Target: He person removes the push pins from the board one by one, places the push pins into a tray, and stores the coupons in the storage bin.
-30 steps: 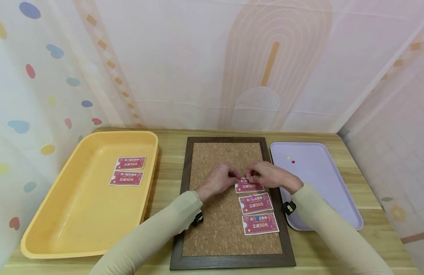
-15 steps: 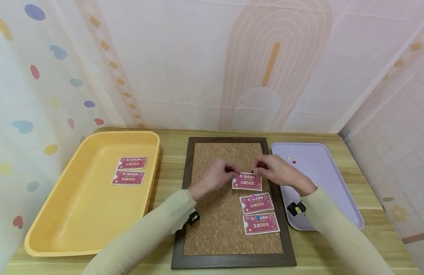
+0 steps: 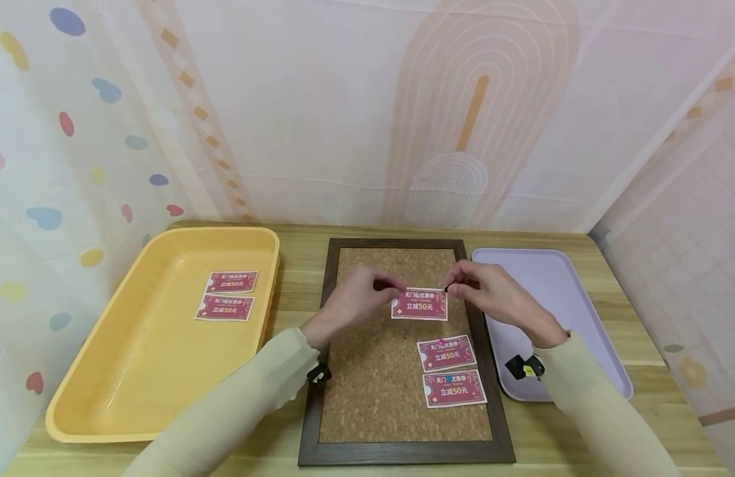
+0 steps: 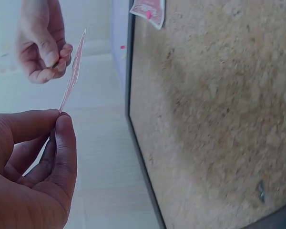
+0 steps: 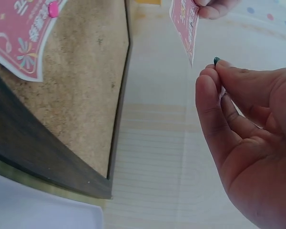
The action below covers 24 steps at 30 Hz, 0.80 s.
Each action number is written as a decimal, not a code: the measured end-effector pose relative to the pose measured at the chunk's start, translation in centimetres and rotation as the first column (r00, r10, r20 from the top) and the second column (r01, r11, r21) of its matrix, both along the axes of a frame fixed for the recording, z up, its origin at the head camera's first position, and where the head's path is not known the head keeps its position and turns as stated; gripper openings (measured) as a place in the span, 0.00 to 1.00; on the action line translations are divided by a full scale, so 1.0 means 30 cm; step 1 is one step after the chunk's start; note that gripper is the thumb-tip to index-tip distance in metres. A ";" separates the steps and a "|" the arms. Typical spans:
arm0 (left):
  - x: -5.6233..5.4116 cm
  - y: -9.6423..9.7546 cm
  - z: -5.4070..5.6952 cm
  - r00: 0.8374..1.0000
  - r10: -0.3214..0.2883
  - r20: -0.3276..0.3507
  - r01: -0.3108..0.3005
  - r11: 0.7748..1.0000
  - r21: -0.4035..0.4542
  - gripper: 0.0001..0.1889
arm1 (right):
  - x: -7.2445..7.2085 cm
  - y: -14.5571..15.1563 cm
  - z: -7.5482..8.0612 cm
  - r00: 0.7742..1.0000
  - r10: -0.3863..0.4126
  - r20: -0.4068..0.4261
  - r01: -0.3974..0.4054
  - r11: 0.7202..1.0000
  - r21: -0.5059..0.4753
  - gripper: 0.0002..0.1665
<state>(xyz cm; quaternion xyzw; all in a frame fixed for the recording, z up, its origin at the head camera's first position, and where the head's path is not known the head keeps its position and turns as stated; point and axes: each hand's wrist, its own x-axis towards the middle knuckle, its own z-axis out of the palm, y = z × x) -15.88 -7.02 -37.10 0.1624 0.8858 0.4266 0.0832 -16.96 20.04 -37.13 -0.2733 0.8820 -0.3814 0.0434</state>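
Above the cork board (image 3: 373, 397), my left hand (image 3: 364, 295) pinches the upper left corner of a red coupon (image 3: 419, 306) between thumb and fingertips. The left wrist view shows this coupon (image 4: 75, 71) nearly edge-on, raised off the cork. My right hand (image 3: 489, 291) is just right of the coupon. Its thumb and fingers pinch a small dark green pushpin (image 5: 216, 60), apart from the paper in the right wrist view; the pin's point is hidden. Lower on the board lie a coupon with a pink pin (image 3: 446, 354) and another with a blue pin (image 3: 455, 389).
A yellow tray (image 3: 93, 397) at left holds two coupons (image 3: 224, 308). The lilac tray (image 3: 564, 298) at right is partly behind the right arm. The board's dark wooden frame (image 3: 406, 454) borders the cork, and a patterned curtain (image 3: 320, 119) hangs behind the table.
The coupon has shifted left and up with my left hand, off the cork. My right hand has drawn away from its top edge toward the right, and the dark pin now shows in its fingertips.
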 end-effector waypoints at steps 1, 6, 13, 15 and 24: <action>0.002 -0.004 0.006 1.000 0.010 0.001 -0.010 1.000 -0.006 0.06 | 0.003 0.003 0.004 1.000 0.001 -0.010 -0.001 1.000 -0.003 0.04; 0.001 -0.031 0.028 0.999 0.030 -0.028 -0.030 1.000 0.000 0.06 | 0.015 0.016 0.014 0.999 -0.012 -0.044 0.012 1.000 -0.020 0.04; 0.007 -0.096 0.058 0.997 0.003 -0.074 0.003 0.997 0.083 0.05 | 0.028 0.032 0.029 0.998 -0.055 -0.028 0.054 0.998 -0.030 0.04; 0.009 -0.121 0.065 0.997 0.005 -0.081 0.003 0.995 0.100 0.05 | 0.030 0.039 0.030 0.998 -0.062 -0.026 0.062 0.998 -0.031 0.04; 0.016 -0.240 0.075 0.992 0.077 -0.100 -0.072 0.996 0.053 0.06 | 0.030 0.073 0.020 0.996 -0.066 -0.066 0.064 0.997 -0.031 0.02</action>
